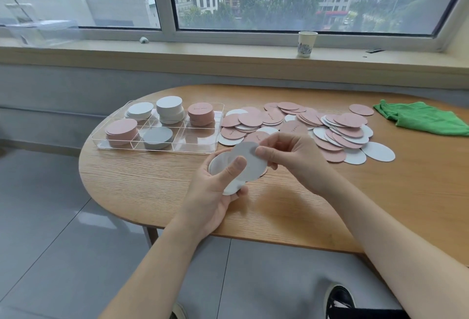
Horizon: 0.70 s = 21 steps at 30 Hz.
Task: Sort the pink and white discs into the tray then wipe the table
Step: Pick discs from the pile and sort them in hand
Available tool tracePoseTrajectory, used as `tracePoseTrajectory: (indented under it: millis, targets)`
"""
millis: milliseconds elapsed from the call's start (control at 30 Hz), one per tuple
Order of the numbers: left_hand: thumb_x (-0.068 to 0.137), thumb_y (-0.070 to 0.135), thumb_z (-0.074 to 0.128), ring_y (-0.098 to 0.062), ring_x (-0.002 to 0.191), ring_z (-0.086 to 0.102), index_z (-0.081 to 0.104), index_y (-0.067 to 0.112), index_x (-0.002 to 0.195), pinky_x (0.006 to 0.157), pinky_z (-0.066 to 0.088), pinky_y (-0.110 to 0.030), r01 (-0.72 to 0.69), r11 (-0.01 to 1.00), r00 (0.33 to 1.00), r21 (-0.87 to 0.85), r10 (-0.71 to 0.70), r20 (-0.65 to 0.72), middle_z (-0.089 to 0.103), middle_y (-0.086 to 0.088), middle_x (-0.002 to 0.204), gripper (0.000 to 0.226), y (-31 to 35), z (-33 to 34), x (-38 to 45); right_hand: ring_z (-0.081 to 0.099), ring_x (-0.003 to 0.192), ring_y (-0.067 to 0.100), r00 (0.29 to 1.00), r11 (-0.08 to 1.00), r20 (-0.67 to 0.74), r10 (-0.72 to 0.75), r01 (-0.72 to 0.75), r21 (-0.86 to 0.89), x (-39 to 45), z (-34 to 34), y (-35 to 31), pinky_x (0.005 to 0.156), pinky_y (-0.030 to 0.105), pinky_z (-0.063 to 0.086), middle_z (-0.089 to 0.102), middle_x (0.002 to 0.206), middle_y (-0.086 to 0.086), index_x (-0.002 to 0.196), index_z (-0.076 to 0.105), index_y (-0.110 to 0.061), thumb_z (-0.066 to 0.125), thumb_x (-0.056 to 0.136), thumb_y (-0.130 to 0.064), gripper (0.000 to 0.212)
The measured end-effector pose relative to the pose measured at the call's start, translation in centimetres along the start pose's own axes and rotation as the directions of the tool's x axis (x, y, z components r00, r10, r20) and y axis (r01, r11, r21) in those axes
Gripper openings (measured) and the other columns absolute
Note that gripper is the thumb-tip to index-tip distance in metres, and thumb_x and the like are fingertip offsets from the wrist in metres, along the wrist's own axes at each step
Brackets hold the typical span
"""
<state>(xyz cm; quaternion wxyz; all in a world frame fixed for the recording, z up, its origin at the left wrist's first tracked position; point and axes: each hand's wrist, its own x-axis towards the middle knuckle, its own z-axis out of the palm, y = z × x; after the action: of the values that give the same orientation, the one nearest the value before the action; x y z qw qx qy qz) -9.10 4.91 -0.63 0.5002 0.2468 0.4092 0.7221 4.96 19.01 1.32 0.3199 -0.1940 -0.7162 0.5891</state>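
Pink and white discs [317, 128] lie mostly unsorted mid-worktop [152, 192], five stacks fill the tray [162, 126] at its left end, both hands, left [215, 192] and right [291, 156], grip a white stack [238, 164], the green cloth [418, 118] lies unused.

A light wooden table with a rounded end [152, 192] carries everything. At its ten o'clock lies a clear plastic compartment tray [203, 150]. From the centre toward two o'clock spreads a loose, overlapping heap of pink and white round flat discs [337, 131], its near edge just beside the tray. At three o'clock, apart from the heap, lies a crumpled green cloth [421, 119].
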Motion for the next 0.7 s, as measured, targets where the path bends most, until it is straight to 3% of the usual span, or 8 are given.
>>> tracePoseTrajectory:
  millis: [133,233,300,400,467,567,700]
  targets:
    - [0.086,0.015,0.08,-0.025,0.088,0.071,0.06,0.007,0.127,0.063,0.056,-0.028,0.009,1.0,1.0,0.02,-0.009,0.014,0.071,-0.013,0.105,0.047,0.0,0.2,-0.3,0.067,0.072,0.016,0.999,0.994,0.047,-0.024,0.029,-0.11,-0.4,1.4,0.4,0.064,0.026,0.053,0.075,0.08,0.007,0.094,0.077,-0.008,0.082,0.082,-0.011,0.013]
    - [0.087,0.012,0.071,-0.031,0.093,0.072,0.061,0.006,0.125,0.066,0.06,-0.031,0.017,1.0,1.0,0.013,-0.017,0.007,0.07,-0.025,0.112,0.039,0.1,0.1,-0.5,0.069,0.073,0.014,0.999,0.993,-0.032,-0.017,0.013,-0.115,0.2,0.9,0.8,0.066,0.027,0.054,0.076,0.081,0.005,0.097,0.076,-0.008,0.082,0.083,-0.014,0.016]
    - [0.087,0.011,0.071,-0.033,0.095,0.072,0.06,0.006,0.124,0.069,0.061,-0.034,0.023,1.0,1.0,0.013,-0.023,0.0,0.065,-0.033,0.125,0.039,0.1,0.1,-0.4,0.068,0.072,0.01,0.992,0.976,-0.123,-0.031,0.004,-0.216,1.1,-0.1,1.3,0.067,0.026,0.053,0.076,0.08,0.002,0.095,0.077,-0.013,0.08,0.086,-0.019,0.012]
    - [0.088,0.007,0.071,-0.032,0.095,0.072,0.058,0.006,0.126,0.07,0.061,-0.034,0.037,0.999,0.999,0.008,-0.037,0.002,0.061,-0.034,0.13,0.04,0.0,-0.1,-0.3,0.069,0.082,0.005,0.956,0.85,-0.28,-0.091,-0.071,-0.521,3.2,-1.9,2.6,0.075,0.018,0.049,0.075,0.088,-0.007,0.099,0.077,-0.017,0.078,0.088,-0.025,0.013]
    - [0.091,0.0,0.069,-0.032,0.096,0.072,0.058,0.006,0.128,0.069,0.06,-0.033,0.05,0.999,0.999,0.007,-0.05,0.005,0.061,-0.033,0.13,0.039,-0.1,-0.2,-0.2,0.067,0.091,0.011,0.946,0.742,-0.313,-0.081,-0.153,-0.653,4.6,-3.2,3.4,0.081,0.018,0.047,0.074,0.099,-0.004,0.108,0.074,-0.015,0.074,0.09,-0.029,0.022]
    - [0.09,-0.006,0.069,-0.031,0.093,0.073,0.058,0.006,0.127,0.063,0.058,-0.029,0.061,0.998,0.998,0.007,-0.061,-0.003,0.063,-0.033,0.129,0.041,0.0,-0.5,-0.2,0.063,0.1,0.016,0.948,0.691,-0.317,0.036,-0.253,-0.678,6.0,-4.3,4.2,0.09,0.03,0.047,0.069,0.108,-0.001,0.118,0.069,-0.016,0.074,0.089,-0.036,0.036]
    - [0.08,0.005,0.077,-0.029,0.09,0.072,0.061,0.006,0.123,0.061,0.055,-0.028,0.067,0.998,0.998,0.008,-0.067,-0.014,0.067,-0.029,0.121,0.046,0.2,-0.3,-0.1,0.061,0.104,0.017,0.936,0.74,-0.33,0.127,-0.31,-0.596,7.2,-4.2,4.5,0.09,0.028,0.047,0.066,0.112,-0.001,0.125,0.066,-0.018,0.081,0.083,-0.032,0.047]
